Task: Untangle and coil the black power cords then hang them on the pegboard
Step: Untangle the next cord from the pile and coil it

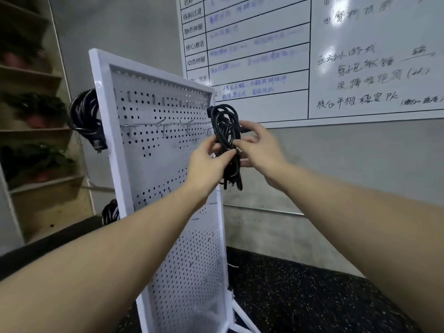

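Head view, held cord: coiled black power cord, bundle upright and elongated, at the right edge of the pegboard, upper half. Its top loop lies near the board's right frame; hooked or not, cannot tell.
Left hand: thumb and fingers curled, pinching the coil at mid-height from the left.
Right hand: fingers curled round the coil from the right, fingertips on the strands.
Pegboard: white, perforated, standing, tilted in this view; metal hooks in a row across the upper part.
Other cords: second black coil hangs off the board's left edge, plug down; third coil lower left, partly hidden by the frame.
Background: whiteboard with handwriting on the wall; shelf at far left, blurred.
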`<state>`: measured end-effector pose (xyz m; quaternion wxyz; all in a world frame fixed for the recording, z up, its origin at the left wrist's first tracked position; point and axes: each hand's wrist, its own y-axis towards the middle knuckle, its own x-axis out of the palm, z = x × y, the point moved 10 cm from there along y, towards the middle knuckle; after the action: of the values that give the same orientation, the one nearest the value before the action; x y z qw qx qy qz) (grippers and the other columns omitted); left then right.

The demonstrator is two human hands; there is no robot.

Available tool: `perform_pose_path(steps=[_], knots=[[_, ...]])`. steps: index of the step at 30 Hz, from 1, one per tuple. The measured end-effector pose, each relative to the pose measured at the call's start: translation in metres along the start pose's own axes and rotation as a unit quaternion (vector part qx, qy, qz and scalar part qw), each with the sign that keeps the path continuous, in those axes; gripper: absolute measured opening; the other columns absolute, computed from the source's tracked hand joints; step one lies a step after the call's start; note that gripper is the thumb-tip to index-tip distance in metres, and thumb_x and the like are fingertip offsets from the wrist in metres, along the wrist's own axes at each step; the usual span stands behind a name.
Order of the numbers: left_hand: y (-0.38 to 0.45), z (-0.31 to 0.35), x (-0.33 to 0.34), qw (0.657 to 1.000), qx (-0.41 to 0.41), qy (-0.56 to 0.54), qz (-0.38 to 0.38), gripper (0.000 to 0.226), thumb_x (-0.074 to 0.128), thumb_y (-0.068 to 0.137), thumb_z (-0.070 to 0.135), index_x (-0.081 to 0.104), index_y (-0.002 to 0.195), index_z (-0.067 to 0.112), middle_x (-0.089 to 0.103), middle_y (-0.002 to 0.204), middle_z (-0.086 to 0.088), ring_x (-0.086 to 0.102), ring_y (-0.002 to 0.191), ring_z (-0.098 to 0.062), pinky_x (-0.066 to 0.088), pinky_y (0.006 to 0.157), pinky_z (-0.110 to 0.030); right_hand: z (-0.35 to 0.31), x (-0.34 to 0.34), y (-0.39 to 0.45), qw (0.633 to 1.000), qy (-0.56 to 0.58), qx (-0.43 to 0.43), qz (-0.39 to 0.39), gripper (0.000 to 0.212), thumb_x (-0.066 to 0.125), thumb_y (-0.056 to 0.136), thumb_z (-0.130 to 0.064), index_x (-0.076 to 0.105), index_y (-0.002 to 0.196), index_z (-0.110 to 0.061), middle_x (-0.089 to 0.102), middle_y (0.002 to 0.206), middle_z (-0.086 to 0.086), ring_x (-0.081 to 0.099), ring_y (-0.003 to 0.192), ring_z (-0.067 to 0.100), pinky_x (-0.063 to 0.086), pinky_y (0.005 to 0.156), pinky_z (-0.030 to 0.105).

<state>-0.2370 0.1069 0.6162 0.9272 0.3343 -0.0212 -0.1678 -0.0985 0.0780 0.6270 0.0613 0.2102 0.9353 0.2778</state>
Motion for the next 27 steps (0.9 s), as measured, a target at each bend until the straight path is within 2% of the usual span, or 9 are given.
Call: perform_pose_path(steps=[4, 6, 9, 12, 16, 18, 21, 24, 27], knots=[[0.035, -0.009, -0.002, 1.000, -0.006, -0.003, 0.029, 0.031, 0.070, 0.089, 0.012, 0.067, 0.105, 0.039, 0.076, 0.109, 0.010, 0.073, 0.104, -0.014, 0.058, 0.097, -0.045, 0.003, 0.006, 0.033, 1.000, -0.010, 0.004, 0.021, 0.045, 0.060, 0.097, -0.004, 0.053, 0.136, -0.025, 0.070, 0.111, 0.008, 0.072, 0.097, 0.028, 0.062, 0.084, 0.050], [0.050, -0.014, -0.005, 0.999, -0.006, -0.007, 0.044, 0.033, 0.071, 0.089, 0.012, 0.067, 0.112, 0.035, 0.075, 0.111, 0.010, 0.073, 0.103, -0.012, 0.059, 0.095, -0.041, 0.005, 0.009, 0.050, 1.000, -0.010, 0.009, 0.027, 0.045, 0.060, 0.097, -0.004, 0.053, 0.137, -0.024, 0.070, 0.111, 0.008, 0.072, 0.099, 0.028, 0.060, 0.087, 0.052], [0.068, -0.023, -0.010, 0.998, -0.013, -0.011, 0.056, 0.039, 0.068, 0.092, 0.008, 0.064, 0.129, 0.021, 0.074, 0.116, 0.005, 0.074, 0.097, -0.009, 0.061, 0.082, -0.029, 0.010, 0.018, 0.070, 0.999, -0.025, 0.012, 0.023, 0.044, 0.061, 0.097, -0.006, 0.054, 0.137, -0.023, 0.072, 0.108, 0.005, 0.068, 0.085, 0.020, 0.063, 0.078, 0.044], [0.078, -0.034, -0.018, 0.997, -0.022, -0.012, 0.070, 0.037, 0.065, 0.094, 0.002, 0.065, 0.127, 0.019, 0.075, 0.114, 0.002, 0.075, 0.094, -0.011, 0.061, 0.078, -0.026, 0.019, 0.030, 0.083, 0.999, -0.038, 0.017, 0.010, 0.040, 0.060, 0.097, -0.007, 0.056, 0.134, -0.023, 0.071, 0.104, 0.003, 0.065, 0.077, 0.014, 0.057, 0.060, 0.029], [0.082, -0.051, -0.024, 0.995, -0.046, 0.022, 0.086, 0.032, 0.066, 0.092, -0.001, 0.067, 0.100, 0.031, 0.076, 0.106, -0.005, 0.076, 0.091, -0.019, 0.063, 0.084, -0.040, 0.039, 0.043, 0.087, 0.998, -0.050, 0.043, 0.007, 0.035, 0.056, 0.098, -0.006, 0.060, 0.129, -0.022, 0.067, 0.087, -0.004, 0.064, 0.078, 0.015, 0.059, 0.070, 0.038], [0.078, -0.059, -0.023, 0.993, -0.066, 0.030, 0.089, 0.031, 0.067, 0.091, 0.000, 0.066, 0.099, 0.030, 0.077, 0.104, -0.006, 0.075, 0.092, -0.023, 0.062, 0.087, -0.045, 0.050, 0.044, 0.086, 0.997, -0.054, 0.055, 0.006, 0.036, 0.057, 0.098, -0.010, 0.060, 0.132, -0.025, 0.067, 0.084, -0.007, 0.063, 0.076, 0.014, 0.060, 0.073, 0.039], [0.069, -0.064, -0.020, 0.991, -0.082, 0.055, 0.086, 0.034, 0.062, 0.093, 0.000, 0.065, 0.114, 0.027, 0.074, 0.097, 0.005, 0.073, 0.086, -0.014, 0.062, 0.080, -0.033, 0.063, 0.047, 0.074, 0.995, -0.058, 0.076, -0.022, 0.033, 0.059, 0.099, -0.021, 0.061, 0.131, -0.031, 0.069, 0.095, -0.004, 0.064, 0.083, 0.016, 0.062, 0.080, 0.039], [0.054, -0.058, -0.017, 0.990, -0.081, 0.088, 0.076, 0.038, 0.055, 0.094, 0.001, 0.064, 0.121, 0.026, 0.070, 0.093, 0.012, 0.068, 0.079, -0.005, 0.053, 0.057, -0.016, 0.072, 0.042, 0.054, 0.993, -0.061, 0.098, -0.038, 0.035, 0.056, 0.101, -0.021, 0.056, 0.133, -0.033, 0.067, 0.099, -0.006, 0.067, 0.091, 0.019, 0.062, 0.082, 0.040], [0.036, -0.054, -0.007, 0.987, -0.090, 0.121, 0.063, 0.031, 0.055, 0.092, 0.011, 0.062, 0.119, 0.026, 0.068, 0.096, 0.008, 0.064, 0.078, -0.006, 0.053, 0.060, -0.020, 0.084, 0.025, 0.032, 0.990, -0.079, 0.114, -0.039, 0.041, 0.056, 0.100, -0.021, 0.054, 0.141, -0.027, 0.068, 0.111, -0.004, 0.069, 0.102, 0.021, 0.060, 0.075, 0.036]])
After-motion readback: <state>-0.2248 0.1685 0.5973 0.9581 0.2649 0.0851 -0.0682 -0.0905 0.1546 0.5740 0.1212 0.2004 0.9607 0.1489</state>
